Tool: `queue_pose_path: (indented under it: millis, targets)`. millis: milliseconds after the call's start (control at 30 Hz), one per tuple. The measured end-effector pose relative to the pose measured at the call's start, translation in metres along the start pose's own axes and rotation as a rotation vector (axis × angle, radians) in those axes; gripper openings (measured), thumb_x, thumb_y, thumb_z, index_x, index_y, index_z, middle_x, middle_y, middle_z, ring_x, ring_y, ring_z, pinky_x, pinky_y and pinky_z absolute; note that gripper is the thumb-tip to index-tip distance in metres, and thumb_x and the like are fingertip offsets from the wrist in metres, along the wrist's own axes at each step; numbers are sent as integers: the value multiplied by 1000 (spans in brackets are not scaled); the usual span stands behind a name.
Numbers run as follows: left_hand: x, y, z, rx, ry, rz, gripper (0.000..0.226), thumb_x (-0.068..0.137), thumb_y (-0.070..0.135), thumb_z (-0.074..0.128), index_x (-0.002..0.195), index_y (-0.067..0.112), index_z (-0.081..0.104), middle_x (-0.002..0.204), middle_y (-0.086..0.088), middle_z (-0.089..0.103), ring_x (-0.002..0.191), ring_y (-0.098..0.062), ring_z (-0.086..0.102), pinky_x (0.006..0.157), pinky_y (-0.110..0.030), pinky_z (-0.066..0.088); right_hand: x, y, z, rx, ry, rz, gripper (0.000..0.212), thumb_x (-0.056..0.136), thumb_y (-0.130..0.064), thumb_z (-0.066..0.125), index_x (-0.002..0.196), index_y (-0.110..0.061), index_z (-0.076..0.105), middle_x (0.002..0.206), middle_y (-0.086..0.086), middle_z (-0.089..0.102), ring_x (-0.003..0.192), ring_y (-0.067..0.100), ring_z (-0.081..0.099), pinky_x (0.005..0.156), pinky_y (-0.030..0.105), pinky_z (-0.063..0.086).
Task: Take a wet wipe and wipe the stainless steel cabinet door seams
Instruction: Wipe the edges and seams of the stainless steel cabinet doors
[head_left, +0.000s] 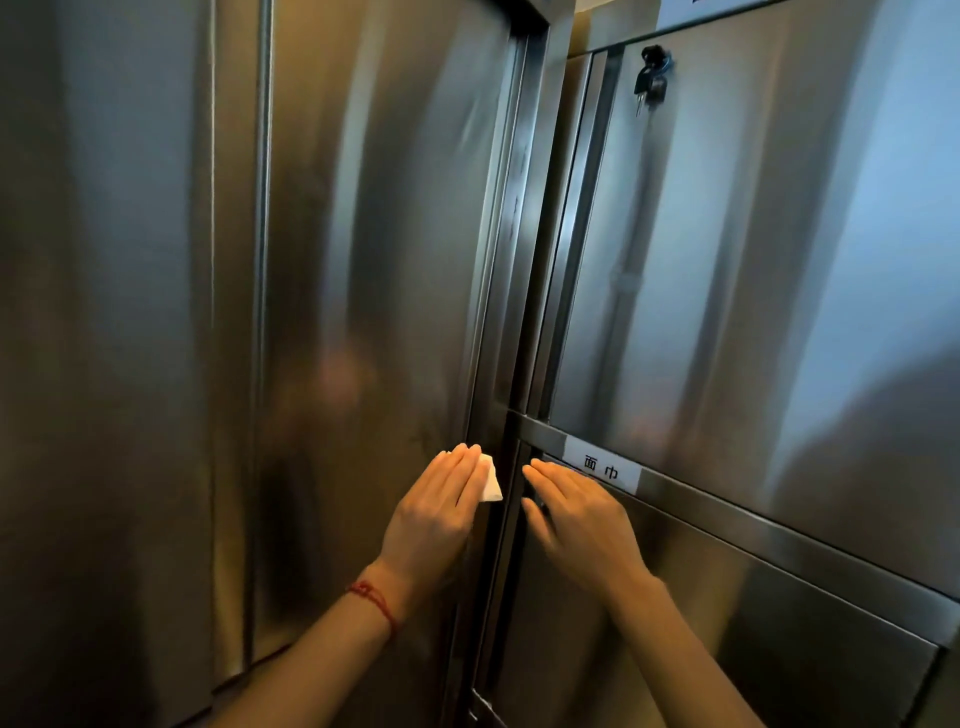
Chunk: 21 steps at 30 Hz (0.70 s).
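The wet wipe (490, 480) is a small white fold low in the middle of the frame, pressed under the straight fingers of the left hand (441, 514) against the right edge of the tall cabinet door (384, 249). Only its right corner shows past the fingertips. The seam (511, 291) lies just to the right of the wipe, a dark vertical gap whose long axis climbs from between the hands toward the top centre of the frame. The left hand is the nearer one to it. The right hand (576, 514) lies on the far side of the seam, fingers straight and flat on the lower right door (675, 597) beneath a white label (602, 467), holding nothing. I'd guess the next stroke needs the wipe nudged rightward into the gap, then run along it.
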<state>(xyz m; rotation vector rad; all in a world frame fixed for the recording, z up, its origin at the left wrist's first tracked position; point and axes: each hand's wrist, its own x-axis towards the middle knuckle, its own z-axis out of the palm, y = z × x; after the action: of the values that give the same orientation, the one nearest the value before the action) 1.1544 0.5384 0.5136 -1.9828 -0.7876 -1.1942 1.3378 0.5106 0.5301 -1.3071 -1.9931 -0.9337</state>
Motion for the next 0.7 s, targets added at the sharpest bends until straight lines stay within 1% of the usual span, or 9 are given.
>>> queue_pose_path:
  millis: [67,100,167,267,333,467,567,633,700]
  targets:
    - [-11,-1,-16,10,-69,-10,42,67,-1,77,107,-4,67,110,-19,67,103,-29,64,84,-43,54,-3,-13,-5,32,-7,-6,41,73,-28,80,110,-12,70,107,4,71,97,17,68,79,31,55]
    - [-15,-3,-23,13,-107,-16,48,61,0,82,107,-3,68,110,-19,67,103,-29,65,84,-42,54,-4,-20,-8,43,-16,-7,41,74,-28,79,110,-12,70,108,4,71,97,17,68,79,31,55]
    - [-24,-6,-39,23,-150,-31,54,56,3,86,107,-2,68,109,-18,67,102,-28,65,84,-41,54,-5,-34,-14,72,-39,-9,40,78,-28,76,113,-12,69,112,4,69,101,17,67,81,32,54]
    - [-35,-13,-59,40,-160,-45,57,53,6,88,106,-1,69,108,-18,68,101,-27,66,84,-40,54,-4,-53,-22,139,-91,-10,39,90,-31,61,125,-13,61,125,4,62,115,18,59,92,32,48]
    - [-44,-19,-73,48,-171,-61,59,50,8,89,105,-1,69,107,-17,68,100,-27,66,83,-40,54,-2,-69,-28,171,-107,-18,40,92,-32,58,127,-13,58,128,4,60,117,17,57,94,32,46]
    - [-62,-33,-105,60,-177,-83,61,49,6,89,105,-1,68,108,-18,68,100,-28,66,85,-41,52,3,-106,-42,177,-88,-33,37,85,-27,70,117,-10,66,115,6,67,105,19,65,84,34,53]
    - [-77,-42,-128,70,-184,-96,63,49,8,91,107,-1,68,109,-18,67,101,-29,65,86,-41,53,3,-137,-50,192,-79,-17,37,83,-27,72,115,-10,67,113,7,68,103,20,66,84,34,52]
    - [-88,-47,-144,78,-191,-106,66,48,11,92,107,-1,67,110,-18,67,102,-29,65,89,-41,48,2,-158,-56,209,-62,-8,36,79,-25,75,112,-10,69,110,7,70,100,20,67,81,34,53]
    - [-98,-52,-159,84,-200,-112,69,47,15,93,108,-1,67,111,-18,67,102,-29,65,90,-40,46,-1,-178,-62,232,-61,-14,36,79,-25,75,111,-10,69,111,7,69,100,20,67,82,34,52]
